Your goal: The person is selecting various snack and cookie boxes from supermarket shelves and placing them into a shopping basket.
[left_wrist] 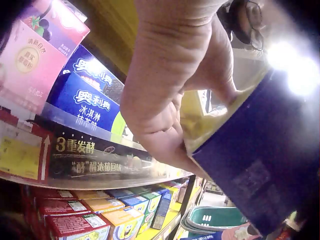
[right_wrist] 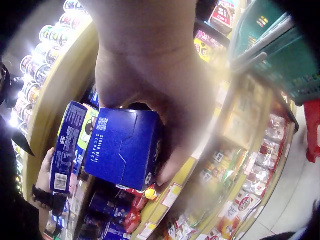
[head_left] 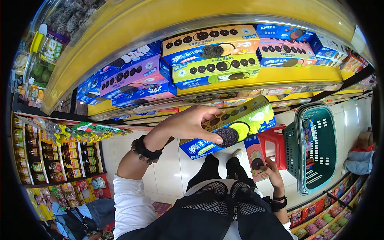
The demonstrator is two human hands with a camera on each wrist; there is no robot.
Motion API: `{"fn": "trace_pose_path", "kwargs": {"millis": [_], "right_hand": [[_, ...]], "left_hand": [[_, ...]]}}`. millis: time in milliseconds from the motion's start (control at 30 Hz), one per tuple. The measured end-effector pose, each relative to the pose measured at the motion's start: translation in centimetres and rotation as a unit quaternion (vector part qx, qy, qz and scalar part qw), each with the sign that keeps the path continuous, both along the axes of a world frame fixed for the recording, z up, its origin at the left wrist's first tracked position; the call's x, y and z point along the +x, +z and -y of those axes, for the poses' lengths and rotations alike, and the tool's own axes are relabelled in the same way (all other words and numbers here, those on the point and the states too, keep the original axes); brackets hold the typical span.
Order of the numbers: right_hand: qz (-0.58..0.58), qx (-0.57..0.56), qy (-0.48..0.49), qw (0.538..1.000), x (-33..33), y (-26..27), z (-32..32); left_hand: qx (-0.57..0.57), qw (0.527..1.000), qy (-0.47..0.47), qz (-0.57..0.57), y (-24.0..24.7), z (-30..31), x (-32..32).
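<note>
My left hand grips a blue and lime-green Oreo cookie box from above, thumb across its printed front. In the left wrist view the box's dark blue side faces the camera, tilted. Lower down, my right hand holds a blue and pink Oreo box, its fingers and thumb on opposite sides. The blue end flap of that box, with a printed date code, shows in the right wrist view. Beyond it there appears the green box with a barcode on its end.
Stacked Oreo boxes line the yellow shelf ahead. A green shopping basket stands on the right by a red stool. Shelves of jars are at the left, with another person below them.
</note>
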State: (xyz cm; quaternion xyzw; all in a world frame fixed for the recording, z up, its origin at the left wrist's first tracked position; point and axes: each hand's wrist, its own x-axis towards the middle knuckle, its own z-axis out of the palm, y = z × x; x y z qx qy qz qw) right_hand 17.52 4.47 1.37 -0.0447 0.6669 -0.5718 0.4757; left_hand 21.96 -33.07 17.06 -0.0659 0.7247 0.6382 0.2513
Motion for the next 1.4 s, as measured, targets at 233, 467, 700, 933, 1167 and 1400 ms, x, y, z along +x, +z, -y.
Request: {"fn": "trace_pose_path", "kwargs": {"millis": [233, 467, 700, 933, 1167, 1400], "right_hand": [[-0.005, 0.011, 0.011, 1.000, 0.4, -0.4, -0.1], [-0.010, 0.005, 0.013, 1.000, 0.6, -0.3, 0.2], [-0.006, 0.002, 0.023, 1.000, 0.5, -0.2, 0.2], [-0.005, 0.012, 0.013, 1.000, 0.7, -0.5, 0.2], [-0.007, 0.035, 0.000, 0.999, 0.9, 0.7, 0.7], [0.006, 0.030, 0.006, 1.000, 0.8, 0.2, 0.6]], "left_hand": [[0.038, 0.999, 0.030, 0.000, -0.2, 0.1, 0.6], [0.055, 0.998, 0.029, 0.004, -0.4, 0.5, 0.6], [0.061, 0.998, 0.021, 0.011, 0.0, 0.4, 0.5], [0.054, 0.998, 0.018, 0.021, 0.4, 0.3, 0.4], [0.051, 0.998, 0.015, 0.030, -0.3, 0.2, 0.5], [0.035, 0.999, 0.011, 0.031, -0.1, 0.3, 0.5]]}}
